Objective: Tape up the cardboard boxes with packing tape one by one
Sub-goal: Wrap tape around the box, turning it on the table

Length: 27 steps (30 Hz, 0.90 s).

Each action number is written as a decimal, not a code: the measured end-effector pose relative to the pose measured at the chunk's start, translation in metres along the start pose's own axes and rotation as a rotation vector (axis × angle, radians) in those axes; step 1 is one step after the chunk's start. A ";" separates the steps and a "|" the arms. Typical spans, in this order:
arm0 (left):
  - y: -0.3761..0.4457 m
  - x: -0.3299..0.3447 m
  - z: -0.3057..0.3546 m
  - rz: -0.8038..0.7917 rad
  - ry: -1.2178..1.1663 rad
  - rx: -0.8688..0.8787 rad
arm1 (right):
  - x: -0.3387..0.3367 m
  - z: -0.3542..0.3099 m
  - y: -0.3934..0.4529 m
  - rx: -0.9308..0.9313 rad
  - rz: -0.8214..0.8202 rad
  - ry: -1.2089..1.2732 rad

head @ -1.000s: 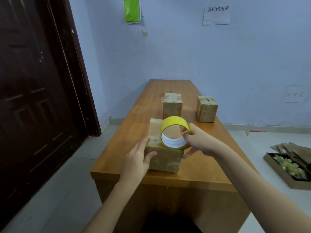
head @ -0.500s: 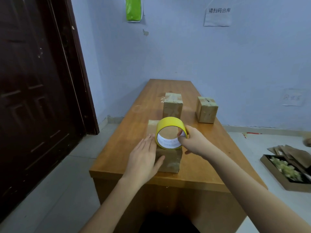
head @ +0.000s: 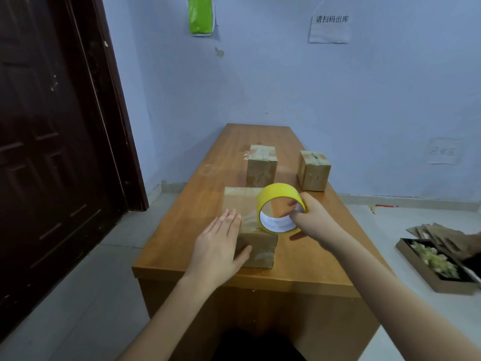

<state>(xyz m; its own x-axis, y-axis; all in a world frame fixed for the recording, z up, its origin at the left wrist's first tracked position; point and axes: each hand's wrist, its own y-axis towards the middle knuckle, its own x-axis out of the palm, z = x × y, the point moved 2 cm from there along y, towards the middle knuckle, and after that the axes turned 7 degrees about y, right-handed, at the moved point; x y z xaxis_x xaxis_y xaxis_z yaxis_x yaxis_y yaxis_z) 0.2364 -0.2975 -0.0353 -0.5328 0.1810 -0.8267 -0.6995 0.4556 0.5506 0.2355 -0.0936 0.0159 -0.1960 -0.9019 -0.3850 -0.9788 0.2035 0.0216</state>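
The characters 请扫码出库 are written in dark ink on a white paper sheet [head: 329,28] stuck to the blue wall. Three faint characters are seen on a second, smaller wall sheet [head: 443,151], but they cannot be read.

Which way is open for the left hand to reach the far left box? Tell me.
Probably yes: the left hand lies flat on the near box, holding nothing, and bare table runs left of that box toward the far left box.
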 end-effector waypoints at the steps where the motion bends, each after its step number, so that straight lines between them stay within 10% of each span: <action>1: 0.000 0.001 0.000 -0.006 -0.007 0.005 | 0.005 0.005 -0.002 0.033 -0.006 0.071; 27: 0.001 -0.010 0.000 -0.010 0.024 0.020 | -0.037 0.099 -0.005 -0.001 0.079 -0.794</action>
<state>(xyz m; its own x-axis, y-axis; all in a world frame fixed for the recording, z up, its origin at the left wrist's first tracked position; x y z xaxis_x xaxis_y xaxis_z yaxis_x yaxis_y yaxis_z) 0.2406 -0.2986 -0.0265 -0.5371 0.1551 -0.8291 -0.6956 0.4746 0.5394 0.2534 -0.0236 -0.0613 -0.1648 -0.3433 -0.9247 -0.9638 0.2553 0.0769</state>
